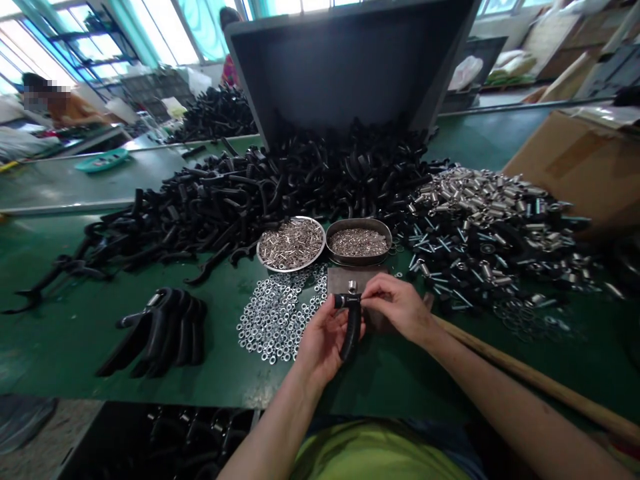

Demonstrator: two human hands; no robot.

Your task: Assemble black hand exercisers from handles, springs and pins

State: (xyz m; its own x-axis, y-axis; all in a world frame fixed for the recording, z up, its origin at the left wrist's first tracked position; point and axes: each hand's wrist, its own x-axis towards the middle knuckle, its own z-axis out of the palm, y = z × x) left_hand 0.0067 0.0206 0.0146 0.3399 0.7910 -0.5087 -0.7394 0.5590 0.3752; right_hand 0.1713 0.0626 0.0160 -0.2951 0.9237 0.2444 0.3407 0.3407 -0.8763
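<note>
My left hand [323, 340] is wrapped round a black curved plastic handle [351, 330], held upright over the green table [100, 333]. A small silver metal sleeve [353, 287] stands on the handle's top end. My right hand [395, 303] pinches the top of the handle, thumb and fingers pressed together at a small part I cannot make out. Just beyond my hands lies a grey metal plate [350, 275]. Loose silver washers [275, 313] are spread to the left of my left hand.
Two metal dishes of small silver parts [291, 243] [359, 241] stand ahead. A big heap of black handles [260, 187] spills from a grey bin [350, 60]. Springs and bolts [490, 213] lie right. Stacked handles [165, 330] lie left. A wooden stick [530, 380] runs under my right arm. A cardboard box [580, 160] stands far right.
</note>
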